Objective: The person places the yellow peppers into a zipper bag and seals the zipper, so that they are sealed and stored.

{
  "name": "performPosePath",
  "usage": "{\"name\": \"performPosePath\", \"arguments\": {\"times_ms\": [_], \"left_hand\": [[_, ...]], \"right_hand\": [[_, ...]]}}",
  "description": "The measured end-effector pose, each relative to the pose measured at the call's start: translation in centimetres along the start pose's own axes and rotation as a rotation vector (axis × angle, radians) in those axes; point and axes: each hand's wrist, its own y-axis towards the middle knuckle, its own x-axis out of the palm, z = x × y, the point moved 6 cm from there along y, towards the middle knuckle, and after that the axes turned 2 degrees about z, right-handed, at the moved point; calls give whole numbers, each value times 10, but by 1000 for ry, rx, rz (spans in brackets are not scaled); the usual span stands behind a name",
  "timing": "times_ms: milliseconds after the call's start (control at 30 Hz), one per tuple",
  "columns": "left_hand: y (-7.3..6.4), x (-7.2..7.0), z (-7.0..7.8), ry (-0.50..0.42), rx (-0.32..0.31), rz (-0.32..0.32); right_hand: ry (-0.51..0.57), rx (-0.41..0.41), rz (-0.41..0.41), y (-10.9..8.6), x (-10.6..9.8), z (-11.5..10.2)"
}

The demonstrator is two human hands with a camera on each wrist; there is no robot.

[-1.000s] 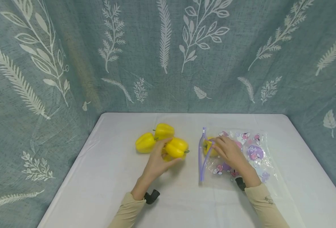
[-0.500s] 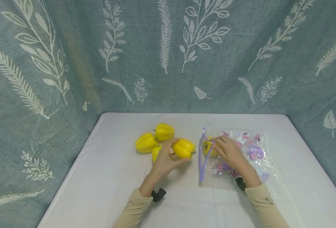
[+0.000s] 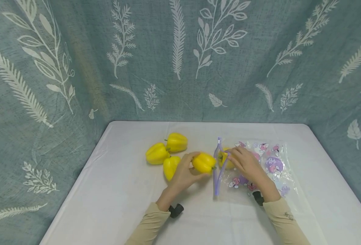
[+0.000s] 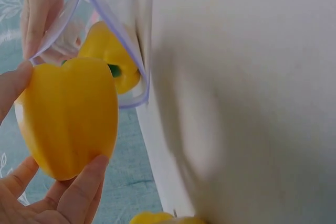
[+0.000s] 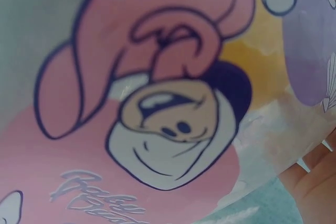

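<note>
One held pepper (image 3: 204, 163), lobed and glossy yellow, has moved rightward.

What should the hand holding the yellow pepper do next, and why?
I'd guess the left hand should ease its yellow pepper into the bag: the purple rim gapes right beside it, the right hand pinches that rim, and another pepper lies inside.

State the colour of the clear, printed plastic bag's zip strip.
The zip strip is light purple, shown best in the head view.
</note>
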Motion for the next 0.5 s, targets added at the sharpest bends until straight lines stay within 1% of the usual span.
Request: {"name": "performPosePath", "arguments": {"times_ms": [200, 367, 500], "left_hand": [[0, 11, -3, -5, -32, -42], [0, 19, -3, -6, -18, -65], [1, 25, -3, 4, -18, -83]], "right_hand": [[-1, -8, 4, 0, 0, 0], [-1, -15, 7, -1, 0, 0], [0, -15, 9, -2, 1, 0]]}}
